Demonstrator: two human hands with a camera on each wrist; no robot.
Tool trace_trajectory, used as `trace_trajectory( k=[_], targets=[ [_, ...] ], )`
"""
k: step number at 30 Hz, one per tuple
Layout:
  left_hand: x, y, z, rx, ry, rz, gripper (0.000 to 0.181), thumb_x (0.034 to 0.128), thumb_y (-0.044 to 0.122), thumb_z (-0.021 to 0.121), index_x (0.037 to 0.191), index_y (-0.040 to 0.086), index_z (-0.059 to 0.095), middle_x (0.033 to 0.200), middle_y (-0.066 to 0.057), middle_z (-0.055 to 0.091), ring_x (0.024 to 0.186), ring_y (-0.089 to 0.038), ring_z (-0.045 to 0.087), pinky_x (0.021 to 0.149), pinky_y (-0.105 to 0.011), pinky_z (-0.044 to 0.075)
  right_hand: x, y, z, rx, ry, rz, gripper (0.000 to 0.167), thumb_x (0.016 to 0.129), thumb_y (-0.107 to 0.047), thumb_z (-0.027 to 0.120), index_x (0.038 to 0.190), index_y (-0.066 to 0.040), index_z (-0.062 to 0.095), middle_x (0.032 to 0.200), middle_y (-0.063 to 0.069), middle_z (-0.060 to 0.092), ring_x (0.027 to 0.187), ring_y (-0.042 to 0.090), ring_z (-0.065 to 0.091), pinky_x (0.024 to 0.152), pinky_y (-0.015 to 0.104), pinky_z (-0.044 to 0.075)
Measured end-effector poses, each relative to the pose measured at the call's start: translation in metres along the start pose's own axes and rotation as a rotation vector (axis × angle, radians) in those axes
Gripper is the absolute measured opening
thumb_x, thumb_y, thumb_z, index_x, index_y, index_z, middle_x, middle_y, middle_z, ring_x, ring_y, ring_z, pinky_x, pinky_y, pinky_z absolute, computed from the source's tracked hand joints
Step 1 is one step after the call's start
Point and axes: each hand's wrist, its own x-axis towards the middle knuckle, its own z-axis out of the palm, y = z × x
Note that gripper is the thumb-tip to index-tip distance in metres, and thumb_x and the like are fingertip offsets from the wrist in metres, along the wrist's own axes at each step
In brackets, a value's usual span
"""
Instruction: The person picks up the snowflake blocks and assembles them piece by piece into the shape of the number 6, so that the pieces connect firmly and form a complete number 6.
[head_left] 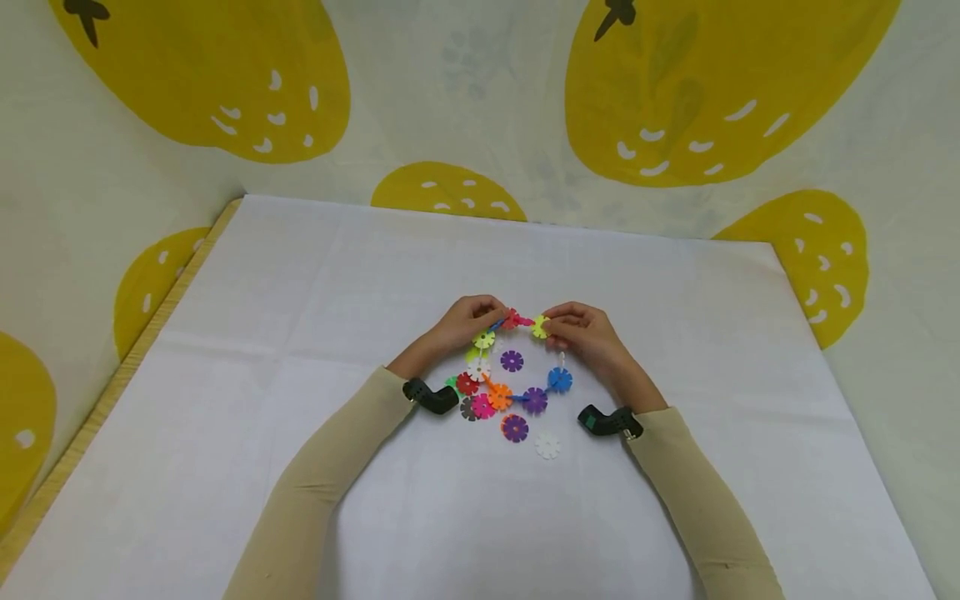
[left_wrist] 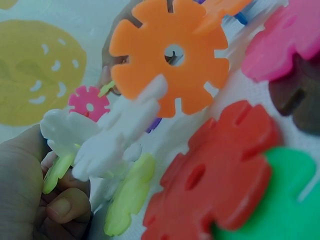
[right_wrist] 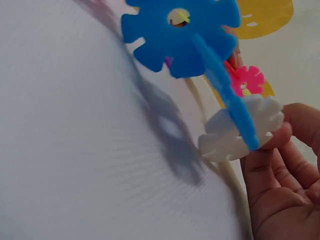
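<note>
Notched-disc chain point(head_left: 504, 390), multicoloured and ring-like, its far edge in both hands' point(head_left: 459, 323) point(head_left: 594, 340) pinch

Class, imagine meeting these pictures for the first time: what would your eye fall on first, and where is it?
Probably the chain of bright notched discs, held between the left hand and right hand over the white tabletop. Next, the large yellow shapes on the backdrop beyond it. In the left wrist view, an orange disc looms at the upper middle.
</note>
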Motion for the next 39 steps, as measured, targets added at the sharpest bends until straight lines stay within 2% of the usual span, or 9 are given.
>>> trace_trajectory(
  k=[10,16,22,27,32,36,39],
  targets=[
    [0.0002,0.0022,0.0008,-0.007,-0.003,-0.017,0.025,0.1011,0.022,0.055,0.105,0.001,0.069,0.092,-0.007,0.065,0.077,-0.014,0.048,0.069,-0.023,0.039,0.0023,-0.0009,0.0019,0.015,0.005,-0.026,0.017,0.090,-0.001,0.067,0.106,0.001,0.064,0.081,0.000,0.070,0.063,0.009,0.065,0.056,0.017,0.050],
    [0.0004,0.0028,0.0020,0.017,0.001,-0.004,0.023,0.1007,0.018,0.056,0.103,-0.001,0.069,0.094,-0.009,0.067,0.076,-0.013,0.050,0.069,-0.022,0.041,0.0029,-0.0010,0.0042,-0.011,0.007,-0.045,0.014,0.089,0.001,0.067,0.103,0.001,0.065,0.080,-0.001,0.069,0.062,0.009,0.065,0.057,0.018,0.050],
    [0.0007,0.0039,0.0035,0.003,0.019,-0.019,0.026,0.1018,0.021,0.053,0.108,0.000,0.069,0.103,-0.011,0.068,0.080,-0.013,0.052,0.073,-0.022,0.042,0.0031,0.0000,0.0071,0.001,0.055,-0.050,0.014,0.090,-0.004,0.068,0.104,-0.002,0.066,0.080,0.000,0.069,0.061,0.008,0.062,0.055,0.018,0.049],
    [0.0013,0.0017,0.0033,0.019,-0.006,-0.009,0.027,0.1015,0.024,0.054,0.110,0.003,0.068,0.099,-0.008,0.067,0.079,-0.014,0.053,0.073,-0.023,0.043,0.0015,0.0007,0.0080,-0.001,0.063,-0.057,0.017,0.091,-0.007,0.069,0.107,-0.002,0.066,0.081,0.000,0.069,0.062,0.009,0.062,0.057,0.018,0.050],
    [0.0014,0.0014,0.0025,0.027,-0.012,0.001,0.026,0.1017,0.023,0.054,0.110,0.002,0.068,0.097,-0.008,0.067,0.080,-0.014,0.054,0.074,-0.024,0.044,-0.0019,-0.0008,0.0082,-0.042,0.049,-0.071,0.025,0.092,-0.007,0.067,0.114,0.000,0.056,0.082,-0.002,0.067,0.064,0.011,0.063,0.060,0.020,0.051],
    [0.0009,0.0008,0.0012,0.017,0.017,-0.009,0.027,0.1020,0.022,0.053,0.112,0.001,0.067,0.100,-0.010,0.067,0.083,-0.014,0.057,0.075,-0.024,0.044,-0.0037,0.0000,0.0069,-0.042,0.019,-0.083,0.022,0.091,-0.003,0.066,0.105,-0.003,0.049,0.077,-0.002,0.067,0.063,0.012,0.060,0.061,0.021,0.050],
    [0.0005,0.0000,-0.0002,0.000,0.035,-0.022,0.027,0.1016,0.022,0.053,0.112,0.001,0.067,0.103,-0.011,0.067,0.086,-0.014,0.059,0.077,-0.024,0.045,-0.0048,0.0014,0.0050,-0.103,-0.034,-0.098,0.017,0.090,-0.002,0.067,0.098,-0.001,0.052,0.081,-0.001,0.068,0.067,0.011,0.061,0.065,0.021,0.051]
  ],
)
